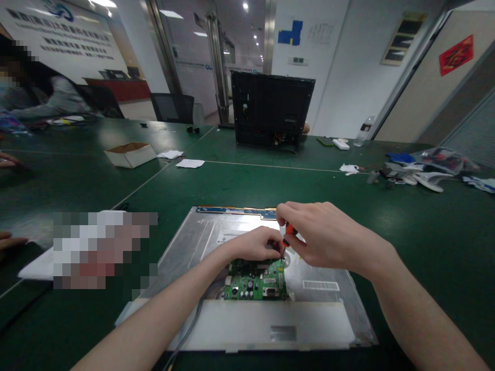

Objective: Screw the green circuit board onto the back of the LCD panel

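Right hand point(328, 234) grips orange-handled screwdriver point(288, 234) over green circuit board point(257, 281); left hand point(255, 245) pinches at its tip, on flat silver metal panel point(193, 242)

The right hand point(328, 234) covers most of the orange-handled screwdriver point(288, 230), and its tip is lost among the fingers point(270, 246) of the left hand point(253, 245), so the exact spot it meets on the green circuit board point(257, 281) cannot be told. A blurred patch point(100, 247) hides whatever lies on the desk point(406, 242) at near left. The label point(320, 285) on the metal panel point(193, 237) is too small to read.
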